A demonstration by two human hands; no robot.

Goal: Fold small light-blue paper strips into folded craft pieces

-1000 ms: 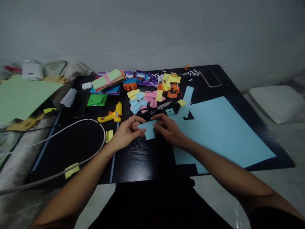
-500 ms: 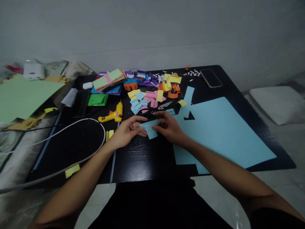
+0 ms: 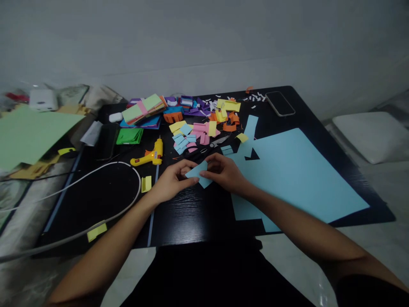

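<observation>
A small piece of light blue paper (image 3: 201,172) is held between my two hands above the front middle of the black table. My right hand (image 3: 228,174) pinches its right side, thumb in front and fingers behind. At its left corner, my left hand (image 3: 171,183) has the thumb along the lower edge and fingers curled behind, partly hidden by the paper. Just beyond lie scissors (image 3: 218,142) and a pile of folded light blue paper pieces (image 3: 180,143). To the right is a large light blue sheet (image 3: 297,170), partly under my right forearm.
A yellow glue gun (image 3: 153,154) and a looped white cable (image 3: 139,179) are on the left. Farther back lie stacked coloured papers (image 3: 145,108), pink pieces (image 3: 201,131), orange pieces (image 3: 230,123) and a phone (image 3: 280,103). A white stool (image 3: 370,134) stands right of the table.
The small light blue paper has turned in my hands, one corner now pointing down. My left thumb has moved along its lower edge. The view has shifted slightly.
</observation>
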